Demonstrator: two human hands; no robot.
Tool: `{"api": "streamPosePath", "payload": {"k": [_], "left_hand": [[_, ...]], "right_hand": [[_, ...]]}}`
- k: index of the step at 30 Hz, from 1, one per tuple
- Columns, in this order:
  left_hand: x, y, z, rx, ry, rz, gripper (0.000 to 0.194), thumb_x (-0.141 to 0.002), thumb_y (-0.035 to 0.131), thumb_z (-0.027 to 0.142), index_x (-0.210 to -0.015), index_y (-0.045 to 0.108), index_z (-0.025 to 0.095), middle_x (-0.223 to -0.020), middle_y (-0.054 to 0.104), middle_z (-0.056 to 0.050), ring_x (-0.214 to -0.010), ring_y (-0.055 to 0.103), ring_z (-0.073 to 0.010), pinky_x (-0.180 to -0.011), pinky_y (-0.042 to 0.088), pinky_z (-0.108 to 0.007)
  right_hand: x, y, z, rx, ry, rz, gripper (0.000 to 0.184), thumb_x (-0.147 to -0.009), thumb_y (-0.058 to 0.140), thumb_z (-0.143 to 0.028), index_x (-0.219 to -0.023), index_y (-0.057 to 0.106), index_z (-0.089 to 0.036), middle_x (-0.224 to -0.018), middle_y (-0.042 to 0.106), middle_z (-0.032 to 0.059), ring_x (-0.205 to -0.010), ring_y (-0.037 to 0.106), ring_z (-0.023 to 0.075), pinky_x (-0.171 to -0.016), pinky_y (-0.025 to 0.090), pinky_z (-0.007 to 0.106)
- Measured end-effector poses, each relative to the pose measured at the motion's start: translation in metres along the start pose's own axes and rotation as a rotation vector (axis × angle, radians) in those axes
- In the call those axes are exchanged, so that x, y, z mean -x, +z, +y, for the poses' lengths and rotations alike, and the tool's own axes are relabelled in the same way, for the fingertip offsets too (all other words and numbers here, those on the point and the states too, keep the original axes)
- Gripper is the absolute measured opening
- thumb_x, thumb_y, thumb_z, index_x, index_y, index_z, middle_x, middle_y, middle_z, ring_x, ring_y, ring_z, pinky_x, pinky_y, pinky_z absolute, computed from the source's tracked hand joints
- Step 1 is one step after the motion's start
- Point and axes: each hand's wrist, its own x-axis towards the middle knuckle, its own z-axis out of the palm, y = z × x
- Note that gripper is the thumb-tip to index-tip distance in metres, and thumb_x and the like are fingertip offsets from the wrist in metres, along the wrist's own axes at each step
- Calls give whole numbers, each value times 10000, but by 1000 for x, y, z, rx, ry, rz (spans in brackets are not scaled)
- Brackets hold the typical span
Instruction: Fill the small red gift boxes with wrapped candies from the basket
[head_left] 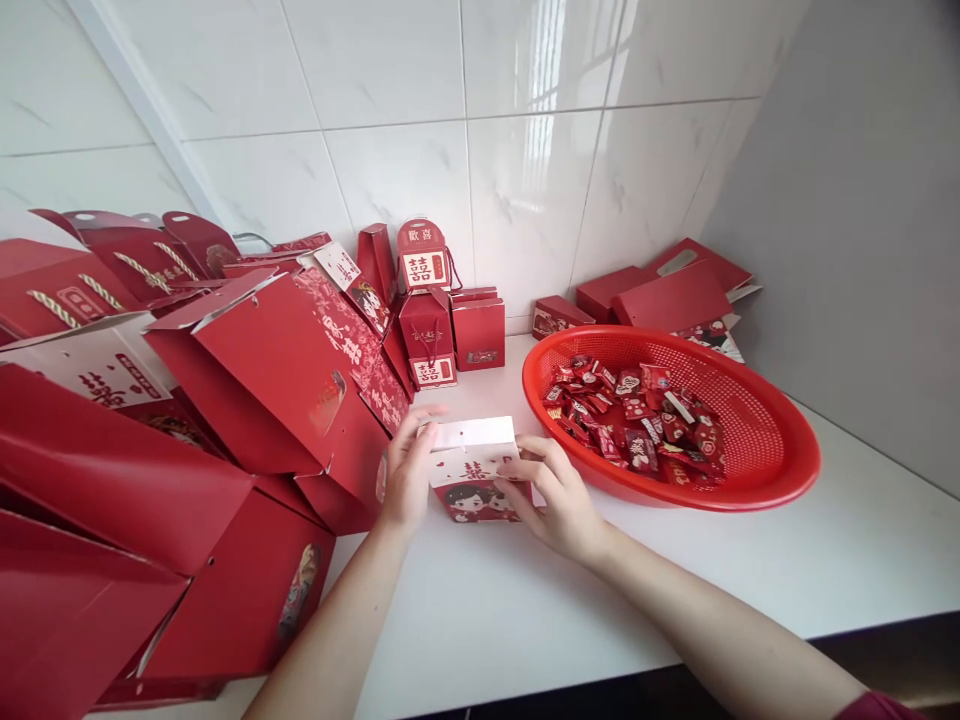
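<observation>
A small red and white gift box [474, 468] with a cartoon couple printed on its front stands on the white counter [525, 610]. My left hand [407, 470] grips its left side, fingers curled over the top edge. My right hand [555, 495] holds its right side, fingers bent against the front. Just right of the box sits a red mesh basket [757, 470] holding several red wrapped candies [637, 415].
A big heap of folded red gift boxes [247, 400] crowds the left of the counter. Finished small boxes [427, 330] stand against the tiled wall. Flat red boxes [675, 290] lie behind the basket. A grey wall closes the right side.
</observation>
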Motion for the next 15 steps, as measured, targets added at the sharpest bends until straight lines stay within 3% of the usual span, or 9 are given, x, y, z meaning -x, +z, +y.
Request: {"api": "streamPosePath", "payload": {"k": [3, 5, 7, 11, 14, 15], "left_hand": [[1, 2, 4, -169, 277, 66, 270, -915, 465, 264, -1168, 553, 226, -1135, 641, -69, -953, 625, -205, -792, 506, -329], [4, 2, 8, -395, 564, 80, 212, -898, 444, 179, -1004, 624, 212, -1128, 639, -74, -1023, 592, -217, -883, 478, -370], [9, 1, 12, -510, 748, 19, 246, -883, 414, 118, -905, 644, 203, -1005, 666, -69, -966, 592, -210, -873, 473, -385], [16, 5, 18, -439, 828, -170, 149, -851, 480, 198, -897, 621, 180, -848, 656, -72, -813, 588, -202, -721, 494, -364], [16, 10, 18, -434, 823, -225, 29, -795, 605, 206, -781, 589, 186, -801, 658, -55, -790, 584, -192, -712, 498, -348], [15, 11, 18, -438, 796, -230, 79, -793, 617, 167, -733, 569, 188, -778, 661, -43, -778, 584, -180, -720, 497, -338]], "right_hand": [[-1, 1, 1, -43, 54, 3, 496, -893, 563, -113, -1349, 433, -257, -1081, 515, 92, -982, 568, 198, -783, 541, 337], [-2, 0, 1, -78, 101, -33, 514, -903, 558, -138, -1378, 406, -261, -1040, 519, 80, -911, 571, 183, -741, 539, 321], [-3, -2, 3, -103, 128, -52, 480, -896, 582, -173, -1341, 423, -255, -999, 542, 67, -836, 569, 176, -688, 528, 311], [-4, -5, 7, -168, 153, -96, 317, -897, 610, -235, -1190, 489, -235, -978, 580, 61, -808, 571, 176, -708, 516, 321], [-4, -4, 10, -195, 162, -149, 145, -937, 550, -230, -1082, 547, -231, -1003, 563, 68, -896, 577, 175, -775, 516, 314], [-4, -3, 11, -186, 163, -159, 116, -946, 531, -222, -1058, 559, -229, -1013, 555, 71, -930, 575, 176, -789, 514, 310]]}}
